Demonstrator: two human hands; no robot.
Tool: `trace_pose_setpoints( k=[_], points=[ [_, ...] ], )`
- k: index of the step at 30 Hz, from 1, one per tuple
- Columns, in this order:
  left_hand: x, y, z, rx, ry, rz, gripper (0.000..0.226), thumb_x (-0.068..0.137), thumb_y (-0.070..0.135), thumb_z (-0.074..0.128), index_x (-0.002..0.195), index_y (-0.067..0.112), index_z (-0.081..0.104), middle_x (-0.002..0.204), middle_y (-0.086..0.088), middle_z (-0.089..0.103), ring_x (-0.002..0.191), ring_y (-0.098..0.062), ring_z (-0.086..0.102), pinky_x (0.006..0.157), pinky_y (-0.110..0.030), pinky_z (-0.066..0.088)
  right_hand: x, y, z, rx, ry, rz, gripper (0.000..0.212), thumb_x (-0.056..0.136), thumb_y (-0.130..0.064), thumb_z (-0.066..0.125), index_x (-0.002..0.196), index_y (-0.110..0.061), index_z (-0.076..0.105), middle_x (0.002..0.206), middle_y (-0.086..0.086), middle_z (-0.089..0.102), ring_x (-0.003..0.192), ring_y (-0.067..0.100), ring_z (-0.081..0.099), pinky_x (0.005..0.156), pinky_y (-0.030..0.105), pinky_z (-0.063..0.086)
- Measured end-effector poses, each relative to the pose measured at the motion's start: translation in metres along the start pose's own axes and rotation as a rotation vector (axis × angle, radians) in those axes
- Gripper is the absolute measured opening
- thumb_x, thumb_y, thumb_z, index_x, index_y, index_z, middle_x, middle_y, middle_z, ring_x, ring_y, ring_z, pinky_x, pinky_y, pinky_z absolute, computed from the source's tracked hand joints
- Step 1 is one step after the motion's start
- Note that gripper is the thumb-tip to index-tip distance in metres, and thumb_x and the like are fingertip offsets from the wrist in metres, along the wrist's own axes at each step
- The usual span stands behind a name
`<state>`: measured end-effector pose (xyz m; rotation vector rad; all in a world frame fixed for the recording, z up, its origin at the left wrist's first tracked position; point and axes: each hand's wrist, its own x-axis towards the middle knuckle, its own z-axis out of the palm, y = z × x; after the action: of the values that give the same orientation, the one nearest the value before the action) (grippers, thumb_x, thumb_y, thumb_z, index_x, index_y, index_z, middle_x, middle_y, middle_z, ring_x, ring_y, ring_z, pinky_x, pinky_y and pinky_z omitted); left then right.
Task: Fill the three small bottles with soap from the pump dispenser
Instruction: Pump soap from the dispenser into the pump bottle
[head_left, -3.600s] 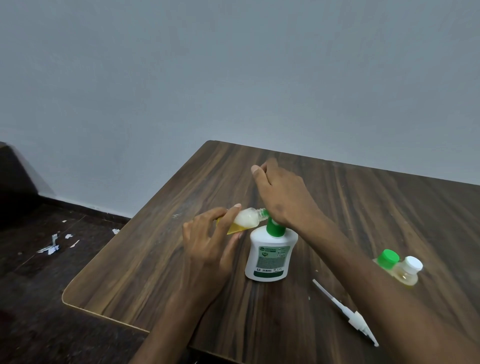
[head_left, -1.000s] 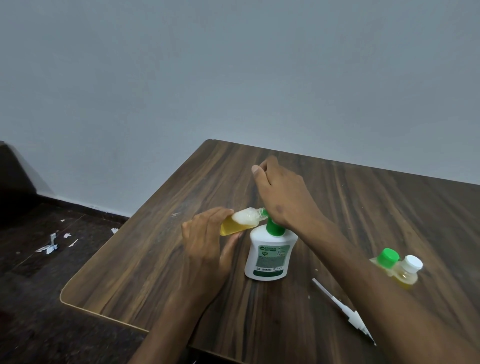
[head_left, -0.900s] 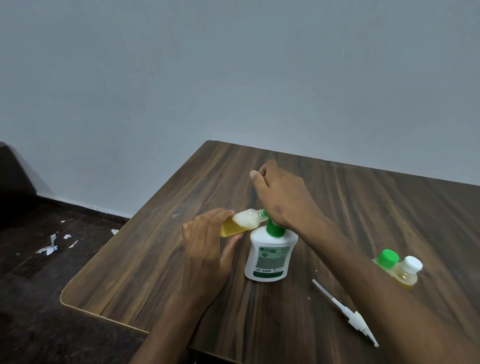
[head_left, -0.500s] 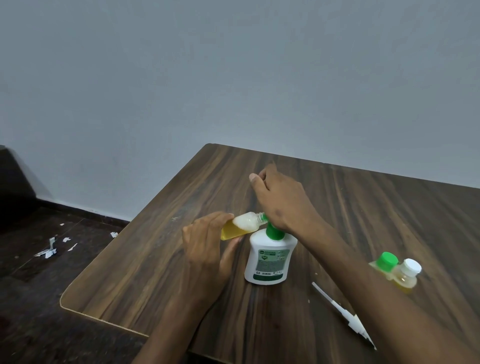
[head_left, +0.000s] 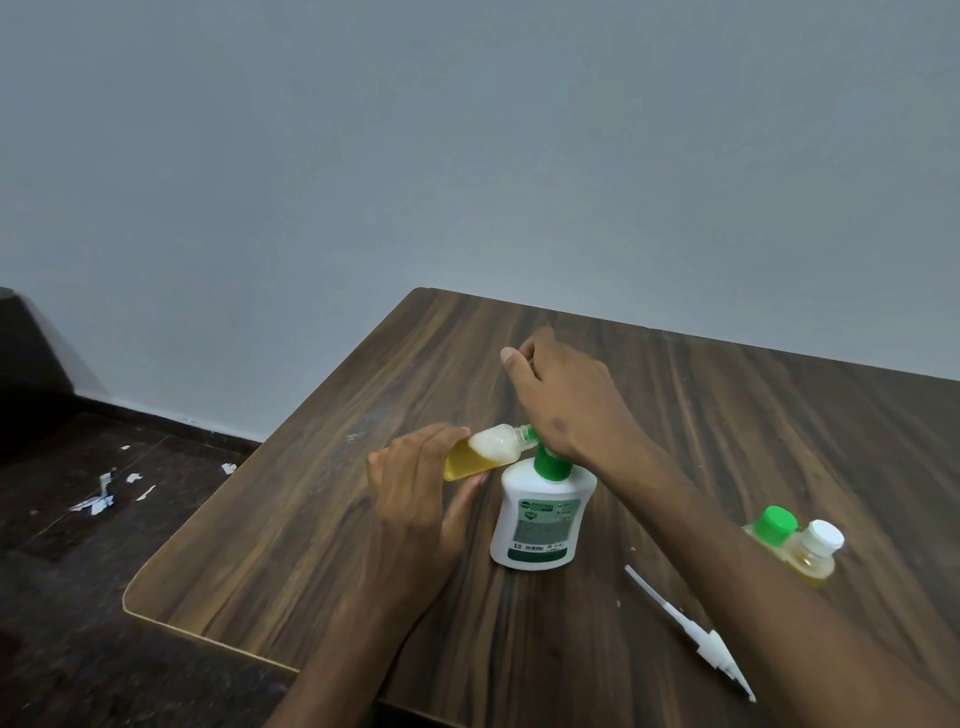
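Note:
A white pump dispenser (head_left: 540, 519) with a green collar stands upright mid-table. My left hand (head_left: 415, 493) grips a small clear bottle (head_left: 483, 454) tilted on its side, its open mouth against the dispenser's nozzle; it holds yellow soap with white foam above. My right hand (head_left: 566, 400) lies over the pump head with curled fingers and hides it. Two other small bottles stand together at the right, partly behind my right forearm: one with a green cap (head_left: 774, 525), one with a white cap (head_left: 813, 556), which holds yellow liquid.
A loose white pump tube (head_left: 685, 631) lies on the dark wooden table (head_left: 311, 519), in front of the capped bottles. The table's left edge and rounded corner are near my left arm. Paper scraps (head_left: 98, 499) litter the dark floor at left.
My left fingers have shifted their grip on the small bottle since the oldest frame. Both hands stay at the dispenser; the view has shifted slightly.

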<state>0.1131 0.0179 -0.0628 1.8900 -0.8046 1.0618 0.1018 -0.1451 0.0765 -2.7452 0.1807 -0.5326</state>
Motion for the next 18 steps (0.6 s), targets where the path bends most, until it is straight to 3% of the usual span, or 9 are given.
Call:
trace_pose_setpoints(
  k=[18],
  points=[
    [0.0015, 0.0014, -0.0008, 0.003, 0.004, -0.001, 0.036, 0.1, 0.027, 0.066, 0.133, 0.015, 0.056, 0.12, -0.011, 0.072, 0.113, -0.02, 0.06, 0.099, -0.029, 0.033, 0.0001, 0.001, 0.0023, -0.007, -0.009, 0.029, 0.037, 0.108, -0.049, 0.03, 0.107, -0.02, 0.053, 0.092, -0.004, 0.063, 0.082, 0.017, 0.061, 0.091, 0.047, 0.05]
  ],
)
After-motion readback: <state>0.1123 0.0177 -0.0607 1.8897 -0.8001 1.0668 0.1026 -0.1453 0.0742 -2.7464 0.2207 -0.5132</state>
